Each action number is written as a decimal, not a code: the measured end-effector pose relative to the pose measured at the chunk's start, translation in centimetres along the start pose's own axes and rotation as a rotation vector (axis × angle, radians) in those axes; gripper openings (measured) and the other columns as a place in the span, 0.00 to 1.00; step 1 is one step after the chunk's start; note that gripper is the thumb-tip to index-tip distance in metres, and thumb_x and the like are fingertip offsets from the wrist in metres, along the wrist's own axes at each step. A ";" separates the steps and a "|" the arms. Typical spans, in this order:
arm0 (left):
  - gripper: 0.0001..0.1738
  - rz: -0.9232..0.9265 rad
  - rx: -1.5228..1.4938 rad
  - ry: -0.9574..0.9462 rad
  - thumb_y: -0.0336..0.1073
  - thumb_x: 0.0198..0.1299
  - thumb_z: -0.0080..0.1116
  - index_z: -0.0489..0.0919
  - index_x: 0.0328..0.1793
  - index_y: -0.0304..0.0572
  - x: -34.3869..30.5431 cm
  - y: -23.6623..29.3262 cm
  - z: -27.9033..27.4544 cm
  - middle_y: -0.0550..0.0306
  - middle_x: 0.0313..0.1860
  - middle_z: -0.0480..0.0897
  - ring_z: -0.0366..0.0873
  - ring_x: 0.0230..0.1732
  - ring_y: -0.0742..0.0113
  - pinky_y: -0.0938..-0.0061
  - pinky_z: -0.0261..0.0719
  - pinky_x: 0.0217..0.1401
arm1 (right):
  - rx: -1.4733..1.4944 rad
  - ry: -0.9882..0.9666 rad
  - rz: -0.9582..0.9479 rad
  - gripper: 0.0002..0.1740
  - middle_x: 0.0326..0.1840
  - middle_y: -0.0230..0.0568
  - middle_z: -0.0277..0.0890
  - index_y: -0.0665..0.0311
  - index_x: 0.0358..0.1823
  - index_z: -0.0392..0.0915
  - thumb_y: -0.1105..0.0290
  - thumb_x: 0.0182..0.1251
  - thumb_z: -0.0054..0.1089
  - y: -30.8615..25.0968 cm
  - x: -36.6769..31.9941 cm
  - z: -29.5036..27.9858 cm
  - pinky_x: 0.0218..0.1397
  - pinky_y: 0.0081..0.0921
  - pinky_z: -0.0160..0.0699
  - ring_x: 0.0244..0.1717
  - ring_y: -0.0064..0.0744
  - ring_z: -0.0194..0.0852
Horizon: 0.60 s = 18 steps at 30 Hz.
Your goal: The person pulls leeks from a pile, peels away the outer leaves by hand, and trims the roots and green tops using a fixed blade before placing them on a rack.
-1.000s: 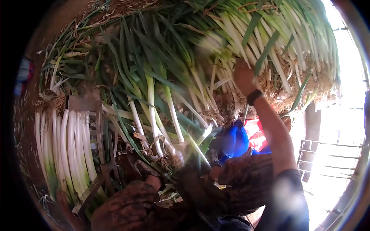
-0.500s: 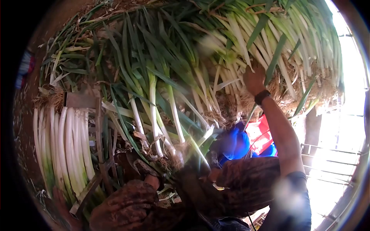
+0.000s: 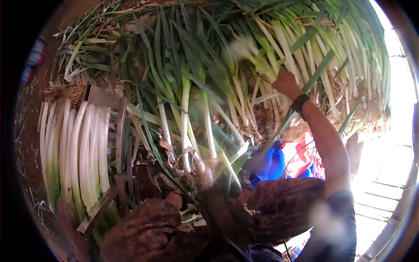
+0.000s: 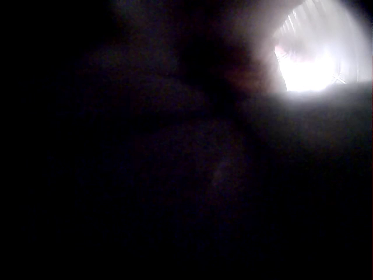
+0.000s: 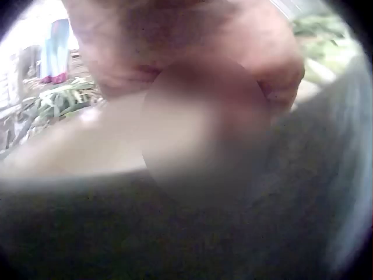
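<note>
In the head view my right hand (image 3: 287,85), with a dark band on its wrist, is at the root side of the leek heap (image 3: 323,43). Its fingers curl round the lower end of a pale green leek (image 3: 266,67). A blurred dark green strip (image 3: 279,130) slants below the wrist; what it is I cannot tell. The right wrist view shows blurred skin of the hand (image 5: 192,41) above dark cloth (image 5: 175,227). My left hand is absent from the head view, and its wrist view is too dark to read.
Trimmed-looking leeks (image 3: 83,148) lie in a metal frame (image 3: 121,135) at the left. Several loose leeks (image 3: 185,122) lie between it and the heap. Patterned trouser legs (image 3: 139,227), a blue thing (image 3: 271,161) and a red one (image 3: 297,150) are nearer; metal bars (image 3: 379,196) stand right.
My right hand first moved right along the heap, then slightly back left and up against the leeks. The green strip below it lies at a flatter slant. The head view has shifted a little.
</note>
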State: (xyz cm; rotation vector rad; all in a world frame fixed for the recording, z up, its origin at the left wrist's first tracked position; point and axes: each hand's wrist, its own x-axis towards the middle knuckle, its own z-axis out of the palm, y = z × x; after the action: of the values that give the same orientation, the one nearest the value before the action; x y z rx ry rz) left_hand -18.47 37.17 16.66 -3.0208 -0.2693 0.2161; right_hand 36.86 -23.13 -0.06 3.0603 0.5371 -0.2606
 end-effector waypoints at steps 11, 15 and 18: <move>0.43 -0.005 -0.006 0.009 0.65 0.69 0.47 0.62 0.77 0.37 0.6 1.2 -0.7 0.34 0.76 0.63 0.60 0.76 0.34 0.46 0.58 0.76 | 0.994 -0.504 0.210 0.25 0.36 0.42 0.81 0.76 0.50 0.76 0.68 0.54 0.71 -12.5 -7.4 5.3 0.41 0.30 0.78 0.36 0.35 0.80; 0.43 0.007 0.008 0.020 0.64 0.69 0.48 0.62 0.77 0.38 0.6 1.1 -0.5 0.34 0.77 0.62 0.59 0.76 0.34 0.46 0.58 0.76 | 0.958 -0.478 0.205 0.22 0.42 0.46 0.81 0.73 0.46 0.79 0.64 0.57 0.73 -8.7 -8.0 6.5 0.41 0.26 0.78 0.39 0.32 0.79; 0.42 0.026 0.000 0.039 0.63 0.69 0.49 0.62 0.78 0.38 0.8 1.2 -0.5 0.35 0.77 0.62 0.59 0.76 0.34 0.46 0.58 0.76 | 1.207 -0.545 0.336 0.20 0.45 0.41 0.83 0.70 0.50 0.79 0.65 0.62 0.70 -8.5 -9.6 4.3 0.44 0.28 0.80 0.40 0.29 0.80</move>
State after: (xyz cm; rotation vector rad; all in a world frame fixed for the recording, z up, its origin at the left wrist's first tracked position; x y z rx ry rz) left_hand -17.39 36.05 16.91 -3.0262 -0.2272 0.1587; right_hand 24.42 -18.61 -2.59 3.6599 -0.3234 -1.9221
